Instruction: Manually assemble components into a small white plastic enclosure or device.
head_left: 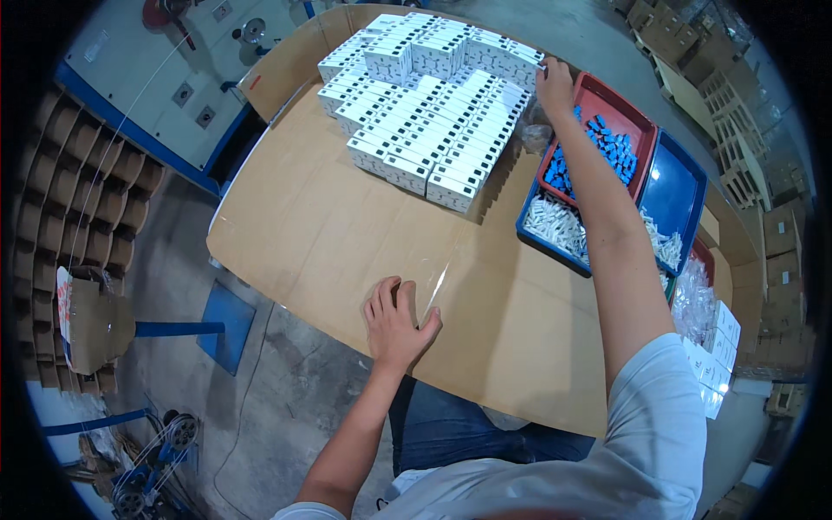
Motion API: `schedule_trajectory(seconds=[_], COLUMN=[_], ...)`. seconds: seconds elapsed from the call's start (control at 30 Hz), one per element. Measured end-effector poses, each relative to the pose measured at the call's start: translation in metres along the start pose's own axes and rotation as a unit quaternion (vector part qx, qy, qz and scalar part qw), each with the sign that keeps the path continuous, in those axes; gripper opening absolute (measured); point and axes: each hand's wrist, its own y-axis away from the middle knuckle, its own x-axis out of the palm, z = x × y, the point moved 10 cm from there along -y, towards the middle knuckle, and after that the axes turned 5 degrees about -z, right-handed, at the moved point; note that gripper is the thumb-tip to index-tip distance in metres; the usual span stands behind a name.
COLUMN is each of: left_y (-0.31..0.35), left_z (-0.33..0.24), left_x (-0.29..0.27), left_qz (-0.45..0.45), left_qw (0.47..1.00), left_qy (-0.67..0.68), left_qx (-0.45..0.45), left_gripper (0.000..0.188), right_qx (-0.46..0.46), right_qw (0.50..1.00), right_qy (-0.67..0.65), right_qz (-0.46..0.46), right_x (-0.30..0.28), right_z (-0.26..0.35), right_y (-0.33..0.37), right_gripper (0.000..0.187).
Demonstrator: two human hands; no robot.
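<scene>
On the brown board tabletop (295,225) stand tight rows of white rectangular blocks (407,130) with small black openings, some stacked higher at the back. My right arm reaches far across to the right end of the raised back row. There my right hand (555,87) is closed, its fingertips at the end white block (525,69); the palm side is hidden. Near the front edge of the table, my left hand (399,328) lies with fingers apart and a little bent, and holds nothing.
Right of the blocks, a red tray (614,102) holds small blue parts. Blue trays (676,169) beside and below it hold small white parts. Clear plastic bags (692,299) and white boxes (715,347) are at the right. A raised cardboard edge (290,56) borders the back left.
</scene>
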Motion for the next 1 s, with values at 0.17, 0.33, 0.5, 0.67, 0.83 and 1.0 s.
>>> schedule_trajectory(seconds=[0.17, 0.33, 0.5, 0.67, 0.83, 1.0], left_y=[0.001, -0.001, -0.001, -0.002, -0.001, 0.000], left_z=[0.004, 0.001, 0.002, 0.000, -0.003, -0.001], left_x=[-0.002, 0.001, 0.000, 0.000, -0.001, -0.003], left_qz=[0.001, -0.005, 0.000, -0.007, -0.016, -0.015], left_qw=[1.000, 1.000, 1.000, 1.000, 1.000, 1.000], left_qy=[-0.010, -0.004, -0.004, -0.004, -0.003, -0.005], left_qx=[-0.004, 0.000, -0.002, 0.005, 0.004, 0.003], left_gripper=[0.059, 0.059, 0.059, 0.058, 0.060, 0.058], right_qx=[0.018, 0.010, 0.026, 0.046, 0.017, 0.061], right_qw=[1.000, 1.000, 1.000, 0.999, 1.000, 0.996], right_qy=[0.004, -0.002, -0.004, 0.015, 0.007, -0.008], right_qz=[0.002, -0.008, 0.003, 0.016, 0.016, 0.071], right_x=[0.005, 0.006, 0.007, 0.002, -0.002, 0.006], right_z=[0.011, 0.001, 0.004, 0.001, -0.005, -0.003], right_y=[0.005, -0.002, -0.002, 0.002, -0.001, -0.009], right_gripper=[0.031, 0.036, 0.040, 0.045, 0.038, 0.028])
